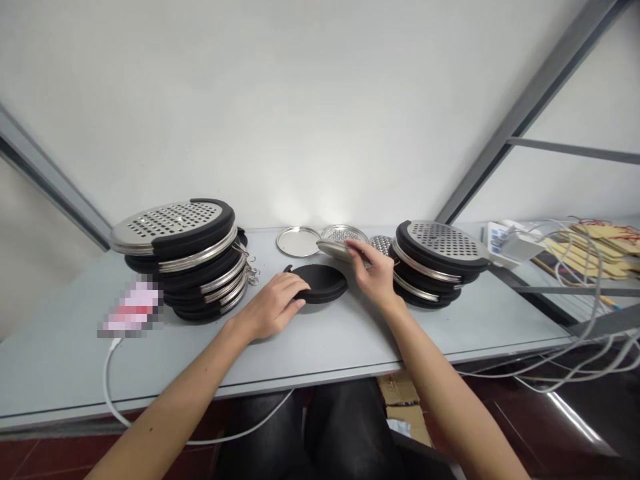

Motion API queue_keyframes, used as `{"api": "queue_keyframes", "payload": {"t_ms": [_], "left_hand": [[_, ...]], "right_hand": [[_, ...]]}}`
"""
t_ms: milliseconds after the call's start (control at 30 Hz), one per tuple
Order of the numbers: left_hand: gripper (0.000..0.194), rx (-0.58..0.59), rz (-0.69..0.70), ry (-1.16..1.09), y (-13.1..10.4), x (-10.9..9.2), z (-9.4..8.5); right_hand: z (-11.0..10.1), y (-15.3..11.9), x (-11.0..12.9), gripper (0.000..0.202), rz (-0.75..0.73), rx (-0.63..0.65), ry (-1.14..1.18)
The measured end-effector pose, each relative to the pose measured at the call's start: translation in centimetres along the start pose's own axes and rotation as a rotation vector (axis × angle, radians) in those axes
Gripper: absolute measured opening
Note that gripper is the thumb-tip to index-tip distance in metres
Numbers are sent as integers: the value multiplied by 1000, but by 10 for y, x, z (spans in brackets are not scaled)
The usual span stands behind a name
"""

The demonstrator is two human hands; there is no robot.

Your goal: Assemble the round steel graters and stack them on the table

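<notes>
Black dish [324, 280] faces up, lying crosswise, left hand [273, 303] pinching it, right hand [373, 270] gripping metal disc [333, 250].

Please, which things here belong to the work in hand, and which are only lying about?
Likely in work:
- black dish, held by left hand
- metal disc, held by right hand
- loose metal discs
- left stack, right stack

Apparently lying about:
- pink item, white cable
- white adapter
- yellow pieces

Plain black on the shallow bowl [323, 281] — silver, patterned with rows of dark holes, on the grater discs [173, 221] — pale blue-grey across the tabletop [345, 343].
</notes>
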State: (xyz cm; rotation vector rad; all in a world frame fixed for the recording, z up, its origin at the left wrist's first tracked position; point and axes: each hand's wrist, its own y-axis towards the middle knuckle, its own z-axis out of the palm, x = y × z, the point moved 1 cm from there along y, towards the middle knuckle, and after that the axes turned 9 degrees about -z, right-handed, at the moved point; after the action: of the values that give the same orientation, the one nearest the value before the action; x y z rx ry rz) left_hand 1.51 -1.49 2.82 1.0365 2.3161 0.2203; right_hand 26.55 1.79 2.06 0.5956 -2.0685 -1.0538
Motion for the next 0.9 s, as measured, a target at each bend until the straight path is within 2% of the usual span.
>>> {"api": "queue_keyframes", "payload": {"t_ms": [200, 300, 433, 500, 600, 700, 900], "left_hand": [[27, 56, -17, 36, 0, 8, 2], [23, 10, -85, 48, 1, 17, 4], [20, -53, -180, 54, 2, 25, 8], [24, -74, -211, 66, 1, 27, 9], [48, -85, -235, 68, 1, 29, 11], [61, -64, -243, 59, -1, 32, 13], [58, 5, -236, 94, -2, 37, 16]], "right_hand": [[6, -4, 10, 24, -195, 230, 48], [9, -7, 16, 24, -282, 346, 61], [14, -13, 20, 25, -374, 417, 93], [17, -14, 20, 24, -388, 440, 124], [18, -15, 21, 25, -365, 481, 154], [17, -13, 24, 28, -330, 534, 165], [17, -11, 28, 24, -304, 642, 208]]}}
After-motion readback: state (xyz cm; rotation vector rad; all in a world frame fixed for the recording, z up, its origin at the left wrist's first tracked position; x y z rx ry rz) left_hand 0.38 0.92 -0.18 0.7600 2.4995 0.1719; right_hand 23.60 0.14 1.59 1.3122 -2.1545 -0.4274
